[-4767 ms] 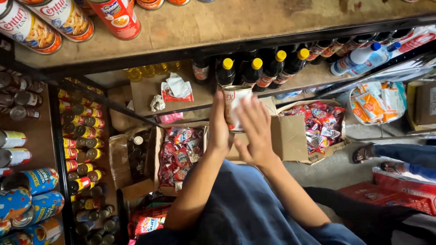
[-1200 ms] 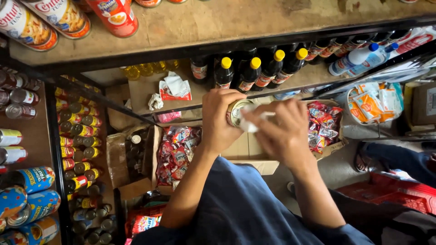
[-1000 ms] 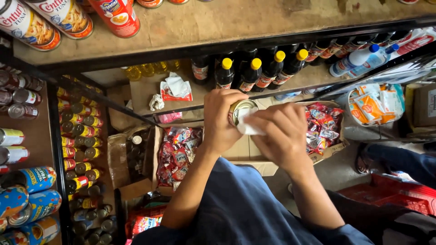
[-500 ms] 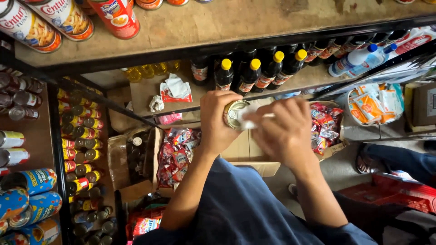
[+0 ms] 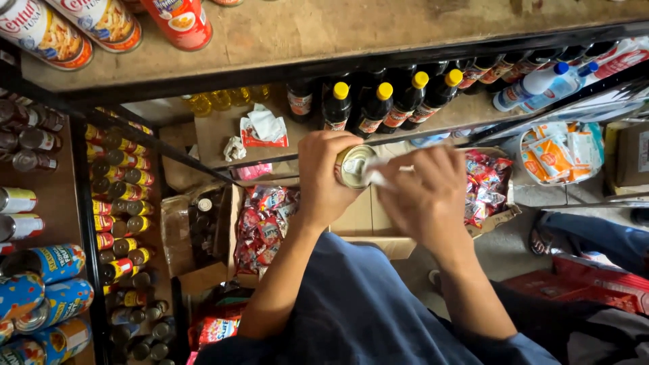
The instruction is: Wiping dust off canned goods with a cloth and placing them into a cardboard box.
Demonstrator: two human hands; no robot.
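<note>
My left hand [image 5: 326,172] grips a small round tin can [image 5: 355,165], its shiny gold lid facing up at me. My right hand [image 5: 429,196] pinches a crumpled white cloth [image 5: 378,177] and presses it against the can's lid and rim. Both hands are held in front of my chest, above an open cardboard box [image 5: 368,226]. My blue sleeves fill the lower middle of the view.
Dark bottles with yellow caps [image 5: 375,105] line the shelf just beyond the hands. Cans [image 5: 182,20] stand on the wooden top shelf [image 5: 378,27]. Small tins [image 5: 118,203] fill the left racks. Red snack packets [image 5: 260,220] lie in boxes below. Another person's leg [image 5: 595,233] is at the right.
Earlier the hands held a flat white item upright. Since a second ago the left hand holds the can steady while the right hand shifts the cloth slightly across the lid.
</note>
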